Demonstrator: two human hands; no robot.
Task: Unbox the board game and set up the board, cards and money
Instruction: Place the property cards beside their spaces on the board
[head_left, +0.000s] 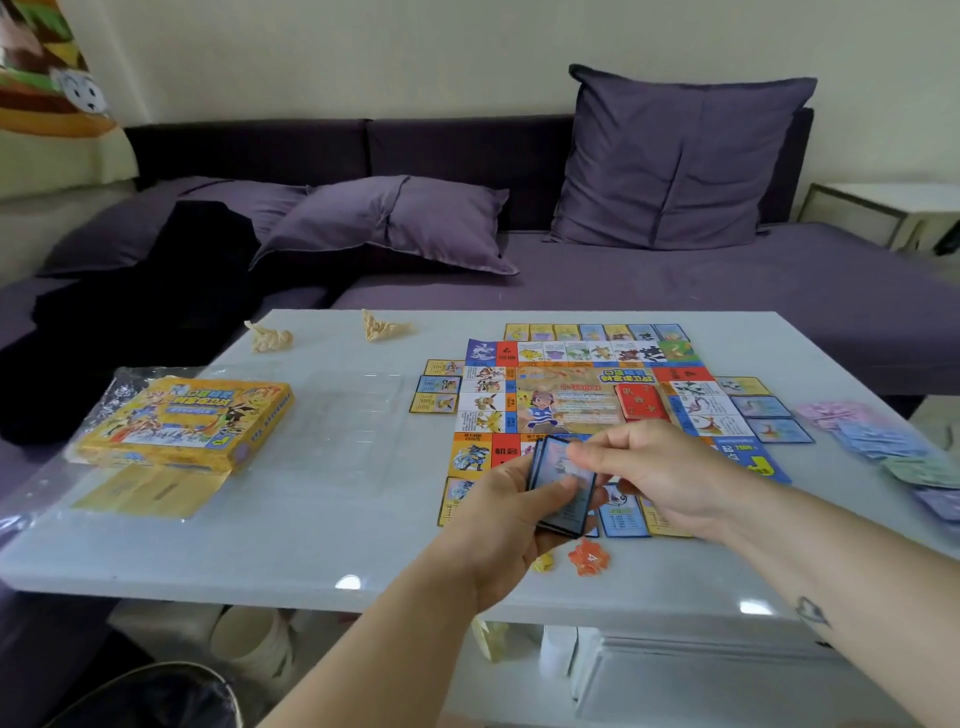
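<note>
The colourful game board (566, 400) lies flat on the pale table (322, 499), right of centre. Small property cards (439, 392) are laid around its edges. My left hand (498, 525) grips a small stack of blue-backed cards (563, 491) over the board's near edge. My right hand (660, 475) pinches the top card of that stack. A red card pile (641, 402) sits on the board. Paper money (883, 441) in pink, blue and green lies at the table's right side. The yellow game box (182, 423) rests at the left on a plastic wrapper.
An orange token (589, 557) and a yellow piece (543, 563) lie near the table's front edge. Two crumpled beige scraps (384, 326) sit at the far edge. A clear plastic tray (343, 415) lies mid-table. A purple sofa with cushions (670, 161) stands behind.
</note>
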